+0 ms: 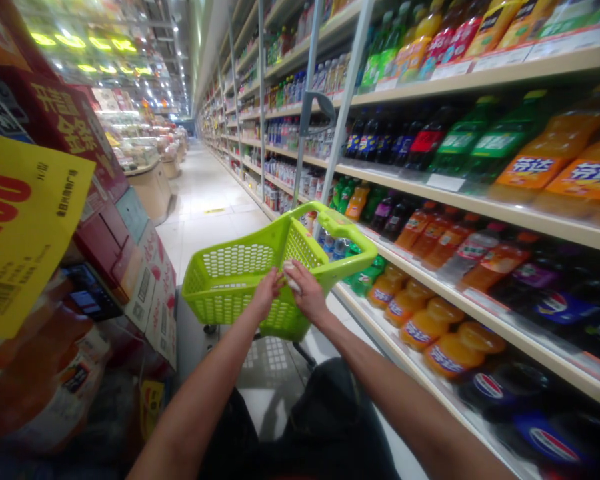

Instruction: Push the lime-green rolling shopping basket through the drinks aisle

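A lime-green wheeled shopping basket [230, 280] stands tilted in the aisle in front of me. My left hand [266, 292] is closed on its near rim. My right hand [307, 288] is beside it at the same rim, fingers curled round a small white thing [291, 275], perhaps a cloth or paper. The two hands nearly touch. The basket's green handle [345, 233] sticks up towards the shelves on the right.
Long shelves of soft-drink bottles [480, 233] run along the right. On the left stand red stacked cartons and a yellow price sign [25, 227]. The tiled aisle floor [205, 200] stretches ahead to display counters. My dark-trousered legs [325, 427] show below.
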The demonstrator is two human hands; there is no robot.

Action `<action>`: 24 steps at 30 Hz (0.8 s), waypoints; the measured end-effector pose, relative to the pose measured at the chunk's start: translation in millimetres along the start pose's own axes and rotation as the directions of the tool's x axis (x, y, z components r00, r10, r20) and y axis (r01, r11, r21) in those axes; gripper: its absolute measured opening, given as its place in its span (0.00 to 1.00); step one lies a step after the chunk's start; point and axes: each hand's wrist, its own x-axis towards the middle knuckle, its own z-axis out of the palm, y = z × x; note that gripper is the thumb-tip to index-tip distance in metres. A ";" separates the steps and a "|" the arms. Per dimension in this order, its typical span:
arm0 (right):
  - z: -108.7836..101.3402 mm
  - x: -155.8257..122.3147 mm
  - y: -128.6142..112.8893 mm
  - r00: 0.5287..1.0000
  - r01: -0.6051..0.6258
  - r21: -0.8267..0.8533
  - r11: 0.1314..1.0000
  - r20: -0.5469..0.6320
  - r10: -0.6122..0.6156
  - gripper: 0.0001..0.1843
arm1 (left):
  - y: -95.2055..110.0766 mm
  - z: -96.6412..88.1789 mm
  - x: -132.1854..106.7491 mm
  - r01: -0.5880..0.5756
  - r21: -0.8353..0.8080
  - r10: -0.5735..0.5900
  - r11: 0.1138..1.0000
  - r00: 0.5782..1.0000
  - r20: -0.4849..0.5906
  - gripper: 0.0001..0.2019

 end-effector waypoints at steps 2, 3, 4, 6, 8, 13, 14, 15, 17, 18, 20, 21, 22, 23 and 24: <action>-24.4 4.8 20.1 0.997 0.016 -0.142 0.990 -0.075 -0.027 0.23 | -11.3 -14.9 1.3 -0.112 0.361 0.187 0.926 0.966 -0.180 0.24; -37.0 6.7 30.7 0.994 -0.004 -0.229 0.973 -0.109 -0.022 0.23 | -17.8 -23.8 0.0 -0.128 0.556 0.276 0.821 0.942 -0.189 0.25; -48.1 8.0 40.5 0.990 -0.037 -0.311 0.950 -0.140 -0.007 0.22 | -24.6 -32.5 -2.4 -0.095 0.717 0.303 0.690 0.938 -0.167 0.26; -61.8 7.8 55.2 0.989 -0.090 -0.424 0.901 -0.143 0.032 0.21 | -38.4 -45.9 -8.7 0.013 0.897 0.257 0.441 0.956 -0.140 0.28; -60.0 4.3 59.8 0.996 -0.079 -0.467 0.881 -0.076 0.049 0.21 | -49.8 -51.5 -13.9 0.044 0.964 0.221 0.264 0.970 -0.105 0.32; -9.5 -4.6 35.9 0.989 0.086 -0.369 0.926 0.144 -0.035 0.23 | -58.5 -48.9 -15.6 0.052 0.993 0.209 0.111 0.975 -0.074 0.34; -0.4 -4.6 31.1 0.980 0.133 -0.339 0.931 0.186 -0.073 0.23 | -57.7 -49.2 -15.3 0.043 0.994 0.204 0.103 0.977 -0.063 0.34; 5.7 -4.2 28.1 0.968 0.180 -0.311 0.933 0.224 -0.112 0.22 | -56.8 -50.3 -15.1 0.032 0.995 0.201 0.097 0.978 -0.051 0.34; 7.9 -3.1 28.6 0.948 0.243 -0.278 0.929 0.269 -0.167 0.22 | -55.8 -53.5 -15.3 0.014 0.996 0.200 0.089 0.979 -0.032 0.34; 4.5 -2.7 31.7 0.948 0.247 -0.282 0.927 0.270 -0.170 0.22 | -55.8 -55.0 -15.6 0.009 0.996 0.199 0.087 0.980 -0.026 0.34; -7.6 -3.4 40.5 0.964 0.203 -0.329 0.922 0.234 -0.129 0.23 | -57.3 -56.1 -16.2 0.002 0.996 0.203 0.085 0.979 -0.019 0.35; -13.9 -4.3 44.5 0.973 0.170 -0.361 0.917 0.210 -0.097 0.24 | -58.4 -55.4 -16.4 0.003 0.996 0.206 0.085 0.978 -0.020 0.35; -19.0 -5.6 47.4 0.980 0.137 -0.392 0.910 0.189 -0.066 0.24 | -59.7 -53.9 -16.5 0.006 0.996 0.213 0.087 0.977 -0.025 0.35; -22.3 -7.0 48.7 0.984 0.113 -0.419 0.901 0.175 -0.042 0.25 | -60.9 -51.9 -16.5 0.014 0.996 0.219 0.091 0.975 -0.033 0.35; -23.4 -8.4 48.7 0.985 0.101 -0.438 0.893 0.170 -0.028 0.26 | -61.8 -49.7 -16.5 0.024 0.995 0.225 0.095 0.973 -0.045 0.36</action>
